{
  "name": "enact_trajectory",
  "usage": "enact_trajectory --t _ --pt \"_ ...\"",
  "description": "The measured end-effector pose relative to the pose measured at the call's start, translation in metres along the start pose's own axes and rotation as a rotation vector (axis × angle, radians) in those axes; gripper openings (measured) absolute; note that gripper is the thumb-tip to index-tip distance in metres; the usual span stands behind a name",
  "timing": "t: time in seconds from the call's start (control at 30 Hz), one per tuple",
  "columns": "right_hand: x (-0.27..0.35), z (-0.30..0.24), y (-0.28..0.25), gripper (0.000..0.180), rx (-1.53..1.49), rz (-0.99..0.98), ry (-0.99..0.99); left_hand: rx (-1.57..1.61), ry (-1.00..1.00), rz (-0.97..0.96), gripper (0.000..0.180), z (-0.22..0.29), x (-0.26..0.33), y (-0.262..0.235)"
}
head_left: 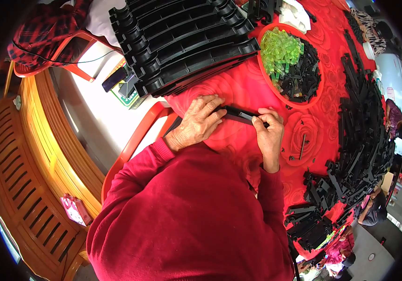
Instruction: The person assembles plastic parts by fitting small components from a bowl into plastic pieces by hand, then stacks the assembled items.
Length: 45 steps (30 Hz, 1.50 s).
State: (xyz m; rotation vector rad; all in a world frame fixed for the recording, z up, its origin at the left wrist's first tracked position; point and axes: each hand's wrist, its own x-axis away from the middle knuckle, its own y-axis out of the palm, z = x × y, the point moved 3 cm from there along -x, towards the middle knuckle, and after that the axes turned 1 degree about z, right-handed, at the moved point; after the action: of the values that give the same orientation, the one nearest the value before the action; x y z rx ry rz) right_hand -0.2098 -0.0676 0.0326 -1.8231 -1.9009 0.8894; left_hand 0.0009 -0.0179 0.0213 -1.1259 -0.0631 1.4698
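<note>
Between my two hands, just above the red patterned tablecloth (238, 91), is a long, narrow black plastic part (239, 115) with a pale strip along its middle. My left hand (199, 121) is closed around its left end, fingers curled over it. My right hand (269, 133) pinches the other end between thumb and fingers. Beyond my right hand stands an oval red tray (263, 70). Inside it, translucent yellow-green clips (280, 51) lie beside small black plastic pieces (301, 77).
A stack of large black ribbed plastic frames (182, 37) rises beyond my left hand. Heaped black strips (360, 126) cover the table's right side. A thin rod (302, 146) lies among crumbs right of my hand. A wooden bench (32, 173) stands left; other people work around the far right.
</note>
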Motion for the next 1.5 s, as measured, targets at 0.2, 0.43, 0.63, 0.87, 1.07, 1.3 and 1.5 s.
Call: enact_trajectory --t 0.2,0.43,0.63,0.87,1.07,1.3,1.5 --pt "-0.002 0.008 0.003 0.012 0.006 -0.054 -0.03 0.004 0.05 -0.118 0.032 -0.004 0.007 0.011" --pt "-0.003 0.008 0.002 0.012 -0.044 -0.065 -0.01 -0.011 0.033 -0.143 0.031 -0.007 0.011 0.015" --pt "-0.003 0.007 0.01 0.011 -0.03 -0.073 -0.031 0.008 0.029 -0.122 0.029 -0.008 0.011 0.014" --pt "0.008 0.004 0.016 0.013 0.055 0.008 -0.054 0.005 0.023 -0.122 0.026 -0.006 0.012 0.015" --pt "0.015 -0.004 0.022 0.017 0.121 0.118 -0.097 -0.138 0.018 -0.121 0.025 0.009 0.001 0.012" --pt "0.017 -0.004 0.023 0.018 0.122 0.149 -0.12 -0.169 0.082 -0.245 0.032 0.01 -0.008 0.031" --pt "0.019 -0.005 0.023 0.016 0.093 0.199 -0.122 -0.193 0.073 -0.323 0.033 0.011 -0.013 0.028"
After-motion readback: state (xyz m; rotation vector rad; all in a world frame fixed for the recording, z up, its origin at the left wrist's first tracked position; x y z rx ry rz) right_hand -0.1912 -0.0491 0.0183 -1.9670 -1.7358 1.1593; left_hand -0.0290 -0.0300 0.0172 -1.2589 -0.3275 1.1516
